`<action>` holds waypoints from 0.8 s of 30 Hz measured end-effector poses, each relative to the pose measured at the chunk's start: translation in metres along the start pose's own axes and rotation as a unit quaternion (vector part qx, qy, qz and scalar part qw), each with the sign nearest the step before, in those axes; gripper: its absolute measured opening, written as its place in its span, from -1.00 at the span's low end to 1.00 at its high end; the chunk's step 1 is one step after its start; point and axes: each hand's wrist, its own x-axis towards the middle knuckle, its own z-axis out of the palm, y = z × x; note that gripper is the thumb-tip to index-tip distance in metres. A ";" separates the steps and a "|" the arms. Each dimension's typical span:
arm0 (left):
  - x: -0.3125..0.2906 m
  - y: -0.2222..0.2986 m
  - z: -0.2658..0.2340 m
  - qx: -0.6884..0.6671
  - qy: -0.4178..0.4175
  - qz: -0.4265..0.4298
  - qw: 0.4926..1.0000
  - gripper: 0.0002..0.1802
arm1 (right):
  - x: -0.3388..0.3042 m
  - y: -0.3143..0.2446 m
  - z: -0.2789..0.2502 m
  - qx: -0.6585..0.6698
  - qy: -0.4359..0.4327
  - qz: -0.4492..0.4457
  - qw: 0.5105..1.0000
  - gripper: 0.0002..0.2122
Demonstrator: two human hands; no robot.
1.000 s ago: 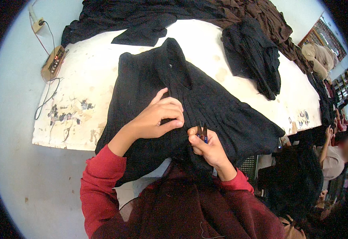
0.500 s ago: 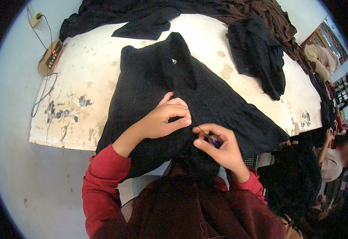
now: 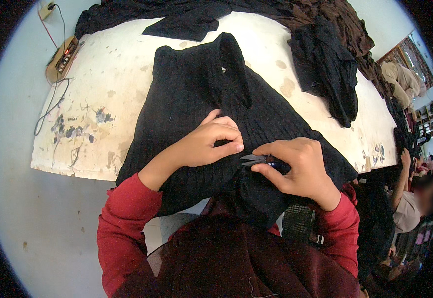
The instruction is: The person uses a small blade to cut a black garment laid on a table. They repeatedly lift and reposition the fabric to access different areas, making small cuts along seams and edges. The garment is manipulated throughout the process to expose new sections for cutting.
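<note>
A black ribbed garment (image 3: 191, 84) lies over the front of the table and hangs off its near edge. My left hand (image 3: 209, 141) rests on the garment, thumb and forefinger pinched together. Whatever is between those fingertips is too small to make out. My right hand (image 3: 296, 164) is closed around a pair of thread snips (image 3: 254, 160). The two blades point left toward my left fingertips and stand slightly apart, just above the black cloth. Part of the snips is hidden inside my right hand.
The stained white table (image 3: 122, 64) carries a black cloth bundle (image 3: 323, 69) at right and brown cloth (image 3: 343, 30) at far right. A control box (image 3: 61, 59) with a cable is at the left edge. Another person (image 3: 409, 208) sits on the right.
My right hand has drawn back to the right and turned, so the snips' blades now show. My left hand stays pinched in nearly the same place on the garment.
</note>
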 end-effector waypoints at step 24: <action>-0.076 0.072 0.016 -0.048 0.349 -0.001 0.936 -0.90 | -0.023 0.010 0.080 0.450 0.067 0.263 0.851 -0.86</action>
